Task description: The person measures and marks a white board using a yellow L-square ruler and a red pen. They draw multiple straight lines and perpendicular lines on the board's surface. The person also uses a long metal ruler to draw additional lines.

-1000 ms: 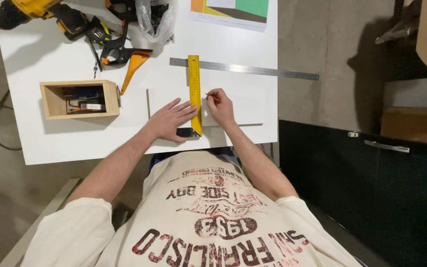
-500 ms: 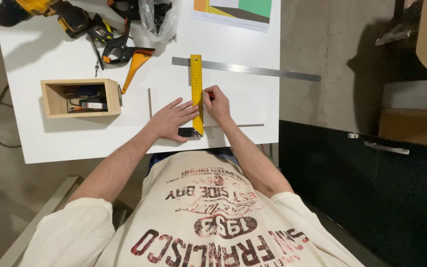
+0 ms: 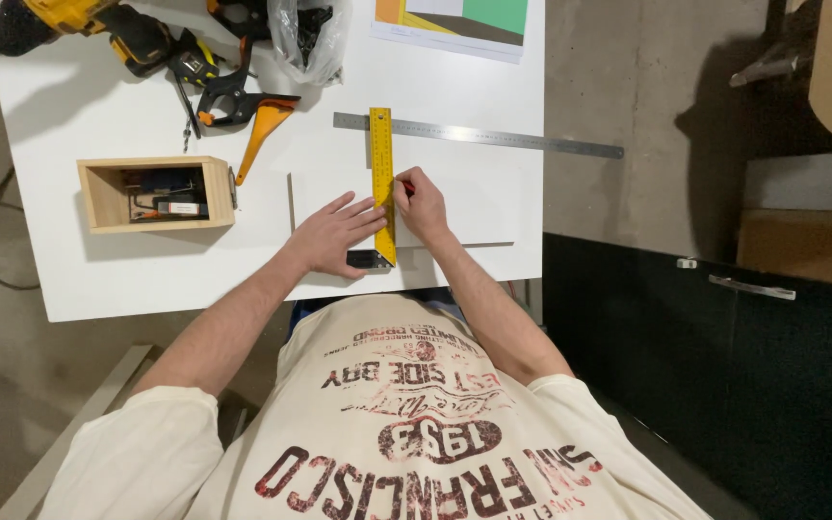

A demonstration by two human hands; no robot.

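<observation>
White table [image 3: 98, 279] on a concrete floor. The left hand [image 3: 331, 234] lies flat, fingers spread, pinning a yellow square [image 3: 381, 183] on a white board [image 3: 474, 207]. The right hand [image 3: 421, 202] pinches a pencil [image 3: 406, 188] against its edge, apparently marking a line; the square must stay steady.

At ten o'clock on the white tabletop [image 3: 79, 279] lies an open wooden box [image 3: 156, 194]. Toward eleven sit a yellow drill [image 3: 79, 24] and orange-black clamps [image 3: 238, 96]; at twelve, a clear plastic bag [image 3: 305, 39].
</observation>
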